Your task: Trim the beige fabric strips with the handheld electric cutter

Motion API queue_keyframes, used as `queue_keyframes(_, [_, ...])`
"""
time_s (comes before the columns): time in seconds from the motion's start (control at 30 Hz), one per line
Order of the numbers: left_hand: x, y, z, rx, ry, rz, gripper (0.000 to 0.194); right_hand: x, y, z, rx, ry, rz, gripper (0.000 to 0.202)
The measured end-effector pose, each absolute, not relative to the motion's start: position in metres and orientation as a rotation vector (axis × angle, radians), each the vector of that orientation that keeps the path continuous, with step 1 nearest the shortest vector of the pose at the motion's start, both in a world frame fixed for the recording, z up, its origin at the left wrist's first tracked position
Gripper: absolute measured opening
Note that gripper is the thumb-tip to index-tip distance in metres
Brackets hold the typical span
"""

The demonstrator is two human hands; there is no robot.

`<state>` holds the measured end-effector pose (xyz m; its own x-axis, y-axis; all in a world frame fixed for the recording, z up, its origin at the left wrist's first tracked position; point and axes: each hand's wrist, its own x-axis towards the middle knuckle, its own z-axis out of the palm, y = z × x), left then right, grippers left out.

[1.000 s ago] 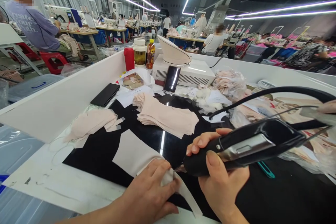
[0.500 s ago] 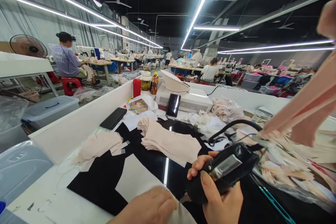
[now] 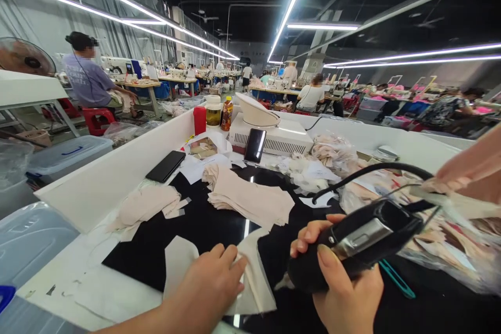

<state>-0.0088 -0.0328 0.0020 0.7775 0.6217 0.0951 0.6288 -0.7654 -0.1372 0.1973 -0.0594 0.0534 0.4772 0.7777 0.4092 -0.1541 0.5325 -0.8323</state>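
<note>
My left hand (image 3: 209, 282) lies over a pale fabric piece (image 3: 256, 271), fingers bent and closed on a fold of it. Part of the piece is hidden beneath that hand. In my right hand (image 3: 344, 292) is a black corded handheld tool (image 3: 364, 240) with a metal plate on its side; its exact kind is unclear. The tool is tilted, its lower end near the fabric's right edge. Beyond both hands lies a stack of pale pink cut fabric pieces (image 3: 250, 195) on the black work surface (image 3: 219, 224). Another fabric pile (image 3: 151, 206) sits to the left.
Two phones stand or lie behind the stacks, a black one (image 3: 165, 166) flat and another (image 3: 255, 145) propped up. A white machine (image 3: 270, 135) is at the back. Bagged fabric pieces (image 3: 450, 250) and a teal tool (image 3: 397, 279) lie right. A pink strip (image 3: 477, 167) hangs at the cord.
The fabric piece has turned and creased under my left hand, which has moved up and left. My right hand has shifted right with the black tool. The hanging pink strip has dropped lower.
</note>
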Motion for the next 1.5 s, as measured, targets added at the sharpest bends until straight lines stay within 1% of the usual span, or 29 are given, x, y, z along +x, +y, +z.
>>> queue_keyframes(0.13, [-0.007, -0.039, 0.020, -2.818, -1.086, 0.041, 0.031, 0.191, -0.071, 0.062, -0.764, -0.881, 0.649, 0.032])
queue_keyframes(0.23, [-0.010, -0.039, 0.024, -2.817, -1.053, 0.022, 0.029, 0.188, -0.077, 0.064, -0.752, -0.902, 0.661, 0.034])
queue_keyframes(0.4, [-0.016, -0.041, 0.018, -2.764, -1.020, -0.070, 0.031, 0.188, -0.078, 0.060, -0.734, -0.922, 0.646, 0.033])
queue_keyframes(0.47, [-0.016, -0.043, 0.016, -2.727, -1.006, -0.165, 0.029, 0.188, -0.076, 0.058, -0.728, -0.921, 0.642, 0.033])
queue_keyframes(0.57, [-0.013, -0.047, 0.014, -2.685, -0.876, -0.451, 0.018, 0.188, -0.074, 0.056, -0.726, -0.917, 0.648, 0.034])
queue_keyframes(0.67, [-0.004, -0.051, 0.014, -2.805, -0.606, -0.697, 0.023, 0.188, -0.075, 0.055, -0.720, -0.924, 0.655, 0.033])
queue_keyframes(0.8, [0.009, -0.053, 0.009, -2.997, -0.368, -0.808, 0.021, 0.188, -0.077, 0.055, -0.720, -0.944, 0.653, 0.033])
queue_keyframes(0.97, [0.013, -0.046, -0.003, -3.000, -0.288, -0.744, 0.019, 0.188, -0.077, 0.054, -0.721, -0.968, 0.637, 0.033])
queue_keyframes(1.17, [0.003, -0.039, 0.003, -3.023, -0.388, -0.702, 0.016, 0.188, -0.078, 0.054, -0.712, -0.980, 0.646, 0.032])
queue_keyframes(1.37, [0.001, -0.040, 0.000, -3.023, -0.461, -0.642, 0.018, 0.188, -0.079, 0.054, -0.721, -0.978, 0.642, 0.032])
queue_keyframes(1.5, [0.002, -0.041, 0.000, -2.965, -0.435, -0.526, 0.022, 0.188, -0.078, 0.055, -0.754, -0.971, 0.617, 0.033])
